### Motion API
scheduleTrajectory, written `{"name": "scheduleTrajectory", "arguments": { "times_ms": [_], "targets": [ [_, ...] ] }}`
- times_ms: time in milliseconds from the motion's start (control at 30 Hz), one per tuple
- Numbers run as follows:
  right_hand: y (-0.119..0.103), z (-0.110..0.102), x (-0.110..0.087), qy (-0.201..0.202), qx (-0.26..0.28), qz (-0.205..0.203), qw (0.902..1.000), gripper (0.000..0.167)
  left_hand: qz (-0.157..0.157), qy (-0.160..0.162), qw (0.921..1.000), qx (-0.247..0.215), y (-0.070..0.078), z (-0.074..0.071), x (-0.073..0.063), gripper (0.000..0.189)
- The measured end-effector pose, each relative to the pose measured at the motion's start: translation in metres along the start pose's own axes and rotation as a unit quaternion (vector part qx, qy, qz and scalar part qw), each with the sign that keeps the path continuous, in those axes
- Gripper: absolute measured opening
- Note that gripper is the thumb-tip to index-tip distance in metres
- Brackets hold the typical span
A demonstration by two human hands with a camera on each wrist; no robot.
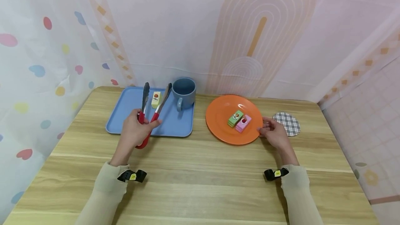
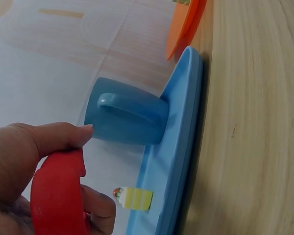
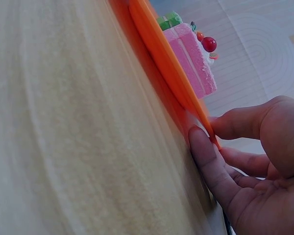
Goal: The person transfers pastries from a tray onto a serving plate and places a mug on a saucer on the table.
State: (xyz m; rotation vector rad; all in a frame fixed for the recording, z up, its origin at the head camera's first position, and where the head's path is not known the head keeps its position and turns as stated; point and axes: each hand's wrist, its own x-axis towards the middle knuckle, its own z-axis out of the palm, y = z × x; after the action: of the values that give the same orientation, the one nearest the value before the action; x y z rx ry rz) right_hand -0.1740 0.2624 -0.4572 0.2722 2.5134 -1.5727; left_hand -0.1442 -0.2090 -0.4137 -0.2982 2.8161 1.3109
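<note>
Cream sleeves (image 1: 107,183) up front, red-handled tongs (image 1: 155,116) are held spread by the curled left grip (image 1: 135,129), seemingly being lined up with the yellow cake slice (image 1: 156,100) on the blue tray (image 1: 170,126). Orange plate (image 1: 218,131) gets its rim pinched by the right grip (image 1: 275,133); probably the tongs just need to be squeezed next.

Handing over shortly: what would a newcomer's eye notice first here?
Probably the bright orange plate, right of centre, bearing a green cake and a pink cake, its rim pinched by the right hand. Then the red-handled tongs in the left hand, by the blue tray at left, holding a yellow cake and a mug.
</note>
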Motion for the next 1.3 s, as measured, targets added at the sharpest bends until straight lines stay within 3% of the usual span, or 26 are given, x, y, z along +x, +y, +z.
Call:
{"name": "scheduleTrajectory", "arguments": {
  "times_ms": [300, 900, 1033, 1300],
  "targets": [
    [-0.001, -0.001, -0.001, -0.004, 0.001, 0.0, 1.0, 0.059, -0.011, -0.003, 0.9999, 0.007, -0.006, -0.001, 0.004, 0.079],
    [0.0, 0.001, 0.0, 0.002, 0.001, 0.003, 1.0, 0.059, 0.003, -0.02, 0.9988, 0.045, -0.022, 0.003, 0.013, 0.055],
    [0.0, 0.002, 0.002, 0.004, 0.0, 0.0, 1.0, 0.059, -0.006, -0.029, 0.9982, 0.053, -0.024, 0.002, 0.013, 0.059],
    [0.002, 0.003, 0.002, 0.006, -0.002, -0.003, 1.0, 0.058, -0.021, -0.05, 0.9967, 0.06, -0.027, 0.003, 0.015, 0.088]
  ]
}}
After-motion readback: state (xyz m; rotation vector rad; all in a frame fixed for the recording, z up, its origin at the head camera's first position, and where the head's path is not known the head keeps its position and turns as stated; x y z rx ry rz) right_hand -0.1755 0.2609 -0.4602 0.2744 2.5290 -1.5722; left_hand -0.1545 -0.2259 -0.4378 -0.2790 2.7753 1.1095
